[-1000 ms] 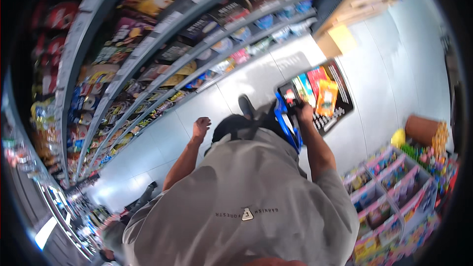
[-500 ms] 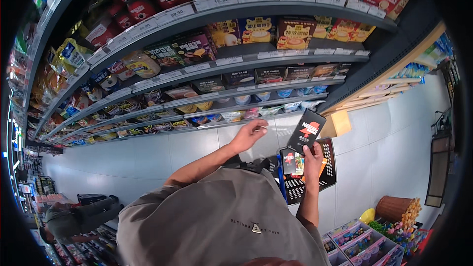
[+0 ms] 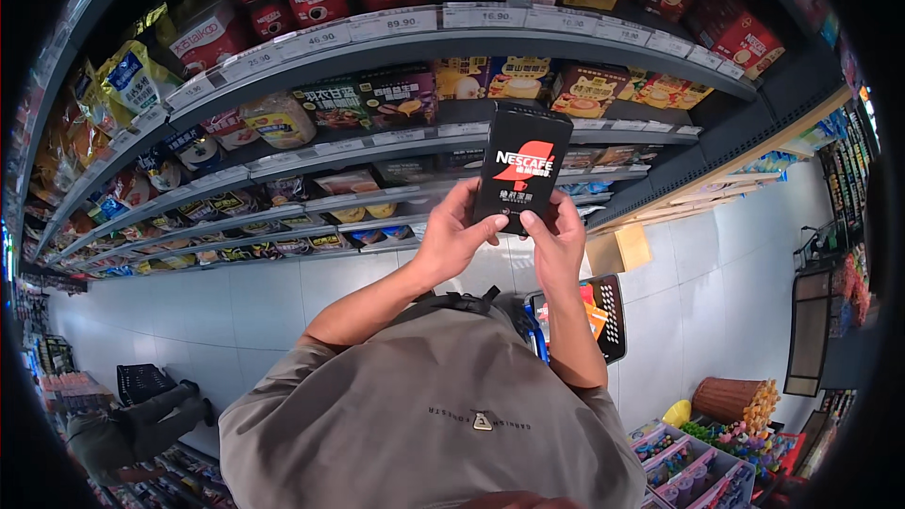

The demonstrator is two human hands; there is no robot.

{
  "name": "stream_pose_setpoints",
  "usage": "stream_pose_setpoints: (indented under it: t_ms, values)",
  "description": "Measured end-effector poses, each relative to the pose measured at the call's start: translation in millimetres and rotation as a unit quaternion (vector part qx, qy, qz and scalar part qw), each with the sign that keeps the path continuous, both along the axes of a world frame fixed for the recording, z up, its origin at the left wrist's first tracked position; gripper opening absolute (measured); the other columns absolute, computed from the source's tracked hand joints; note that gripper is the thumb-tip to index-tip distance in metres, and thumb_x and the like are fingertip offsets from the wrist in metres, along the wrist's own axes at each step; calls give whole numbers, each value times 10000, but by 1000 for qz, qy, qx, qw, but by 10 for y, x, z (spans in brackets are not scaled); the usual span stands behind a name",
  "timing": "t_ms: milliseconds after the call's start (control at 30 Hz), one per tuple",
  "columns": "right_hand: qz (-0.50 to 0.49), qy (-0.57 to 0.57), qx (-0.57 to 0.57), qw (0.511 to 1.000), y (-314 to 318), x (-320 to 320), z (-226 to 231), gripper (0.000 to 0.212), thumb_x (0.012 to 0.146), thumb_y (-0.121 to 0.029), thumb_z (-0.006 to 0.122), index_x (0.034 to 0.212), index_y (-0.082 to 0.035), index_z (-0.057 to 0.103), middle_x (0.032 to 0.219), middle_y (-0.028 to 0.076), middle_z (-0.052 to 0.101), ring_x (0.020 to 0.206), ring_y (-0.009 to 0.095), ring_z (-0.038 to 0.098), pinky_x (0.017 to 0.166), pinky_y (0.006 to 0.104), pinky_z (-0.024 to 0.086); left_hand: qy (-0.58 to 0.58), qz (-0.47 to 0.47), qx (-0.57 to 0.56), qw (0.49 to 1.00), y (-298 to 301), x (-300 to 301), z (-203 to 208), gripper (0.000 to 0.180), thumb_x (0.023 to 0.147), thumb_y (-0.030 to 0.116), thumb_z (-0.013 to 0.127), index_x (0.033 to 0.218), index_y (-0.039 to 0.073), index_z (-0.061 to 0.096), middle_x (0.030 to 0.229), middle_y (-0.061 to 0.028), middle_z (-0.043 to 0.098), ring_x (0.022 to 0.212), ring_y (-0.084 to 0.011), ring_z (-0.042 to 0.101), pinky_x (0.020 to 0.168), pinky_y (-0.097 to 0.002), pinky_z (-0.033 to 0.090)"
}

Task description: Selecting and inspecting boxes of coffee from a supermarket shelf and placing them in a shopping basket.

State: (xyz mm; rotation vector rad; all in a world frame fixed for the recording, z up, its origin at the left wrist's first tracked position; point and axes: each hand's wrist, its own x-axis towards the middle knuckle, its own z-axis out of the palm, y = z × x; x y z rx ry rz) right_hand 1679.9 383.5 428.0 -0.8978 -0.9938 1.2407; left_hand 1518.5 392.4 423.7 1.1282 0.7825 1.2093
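Note:
A tall black coffee box (image 3: 520,158) with a red-and-white front stands upright before me, held up in front of the shelves. My left hand (image 3: 457,234) grips its lower left corner, thumb across the front. On the other lower corner, my right hand (image 3: 554,238) closes around it with the thumb on the face. Both sets of fingertips go out of sight behind the box. Below my right forearm, a black shopping basket (image 3: 613,316) with pale holes rests low, partly covered by the arm; red and orange packages show inside it.
Curved shelves (image 3: 311,44) ahead carry coffee jars, boxes and bags. A cardboard box (image 3: 619,252) sits on the tiled floor by the shelf end. At lower right are a wicker basket (image 3: 731,401) and a divided display bin (image 3: 693,471). Another person (image 3: 132,424) is at lower left.
The coffee box has risen from above the basket to in front of the shelves. My left hand, earlier holding nothing, has joined the right on it. The view has shifted too.

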Motion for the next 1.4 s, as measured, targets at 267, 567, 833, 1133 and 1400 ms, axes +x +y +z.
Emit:
stream_pose_setpoints:
  t_ms: [267,567,833,1133,1400]
  values:
    - [-6,25,32,999,225,-437,22,379,827,-39,685,1159,20,511,1090,78,609,960,130,584,865,281,455,18,20,23,999,172,-393,35,559,870,53,652,1356,-8,382,1174,-102,563,1025,-151,559,833,-295,496]
    - [-126,-380,326,856,65,-817,283,587,696,-152,781,1227,-11,575,1230,170,532,1085,284,509,855,355,412,-186,-76,16,980,247,-385,113,853,901,710,196,1480,85,212,1492,-155,294,1350,-285,342,1097,-422,317]
    - [-131,-463,399,781,60,-725,265,539,801,-293,712,1247,-28,566,1322,193,479,1119,298,491,925,393,364,-344,-74,-8,936,244,-231,387,885,882,735,124,1475,86,231,1469,-200,323,1351,-352,333,1083,-454,345]
    - [-16,-274,315,909,352,-286,711,513,754,-74,759,1189,55,519,1166,196,603,1005,272,616,865,357,486,-205,47,158,965,380,-205,703,673,839,158,709,1387,31,340,1329,-127,479,1205,-251,503,1033,-421,396]
    - [-8,-228,402,887,1107,-27,1310,647,721,-18,771,1294,-25,472,1204,74,584,1065,150,552,857,295,439,8,101,363,926,842,-485,1668,445,821,-41,676,1210,-5,462,1113,-64,582,1055,-148,568,901,-303,495]
